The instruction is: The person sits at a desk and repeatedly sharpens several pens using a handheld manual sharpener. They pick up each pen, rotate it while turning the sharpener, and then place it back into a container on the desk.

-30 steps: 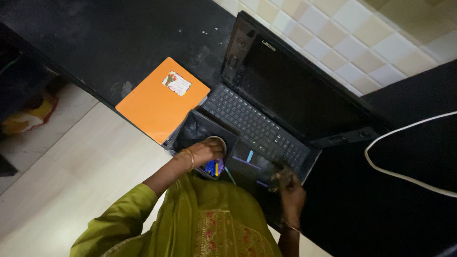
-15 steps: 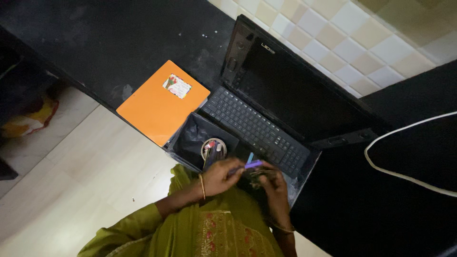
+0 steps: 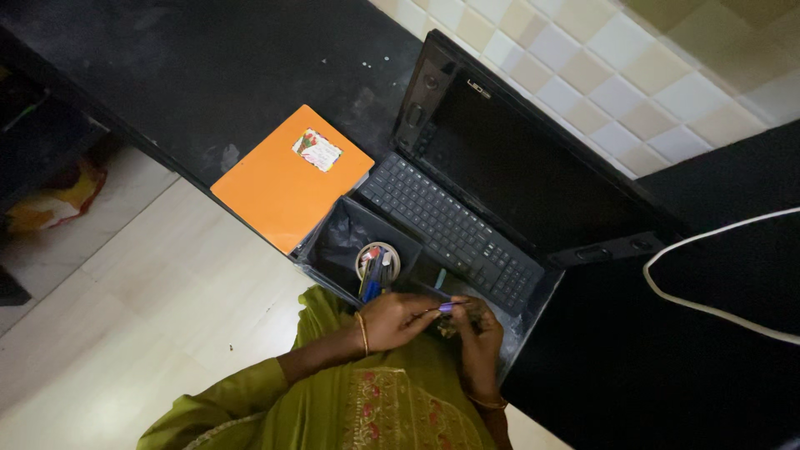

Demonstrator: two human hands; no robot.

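— Holding what, those two hands?

— Left hand (image 3: 398,318) and right hand (image 3: 477,321) meet over the near edge of the open laptop (image 3: 492,192). A small purple pen (image 3: 447,307) sits between them, roughly level. Left grip is closed on its one end, fingers curled round it. Right grip looks closed too, touching the pen's other end, but the light is dim there and its fingers cannot be told apart.

— Where is that against the keyboard?

— Just in front of it, above the palm rest. Both hands are off the keys.

— What else is near?

— A round pen cup (image 3: 377,260) stands on the laptop's left front corner, just beyond the left hand, not touching it. Several pens stand in it, blue ones among them. An orange notebook (image 3: 287,177) with a small sticker lies flat on the black desk (image 3: 208,75), just left of the laptop; its corner reaches the laptop's edge. A white cable (image 3: 708,308) loops across the dark surface, well apart to the right. Cream tiles (image 3: 617,58) run behind the dark screen. Each wrist carries a bangle; the sleeve is green.
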